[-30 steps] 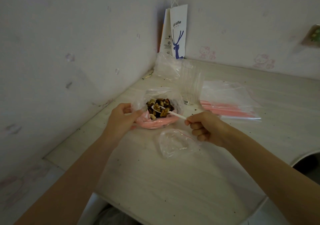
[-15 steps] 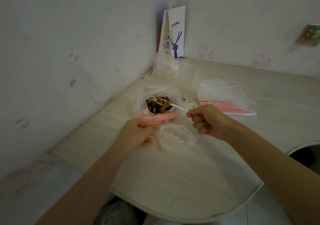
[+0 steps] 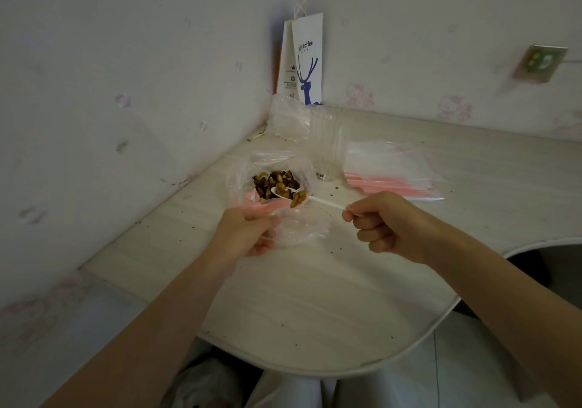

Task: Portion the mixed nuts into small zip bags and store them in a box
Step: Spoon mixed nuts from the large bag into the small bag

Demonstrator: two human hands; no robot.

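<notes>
A large clear bag [image 3: 242, 178] with a pink zip strip lies open on the table and holds the mixed nuts [image 3: 267, 181]. My right hand [image 3: 381, 222] pinches the handle of a white plastic spoon [image 3: 318, 199]; its bowl carries nuts and hangs over the big bag's near edge. My left hand [image 3: 248, 231] grips the rim of a small clear zip bag [image 3: 299, 228], which sits just in front of the big bag, below the spoon. A nut cluster hangs off the spoon's edge above the small bag.
A stack of unused zip bags with pink strips [image 3: 390, 171] lies to the right. A clear plastic box [image 3: 326, 143] and crumpled plastic [image 3: 286, 118] stand behind the nuts. A white paper coffee bag [image 3: 304, 61] leans in the corner. The table's curved edge [image 3: 315, 366] is near me.
My left hand left the big bag's rim and took hold of the small bag. The spoon lifted out of the nuts, loaded, and moved toward me over the small bag.
</notes>
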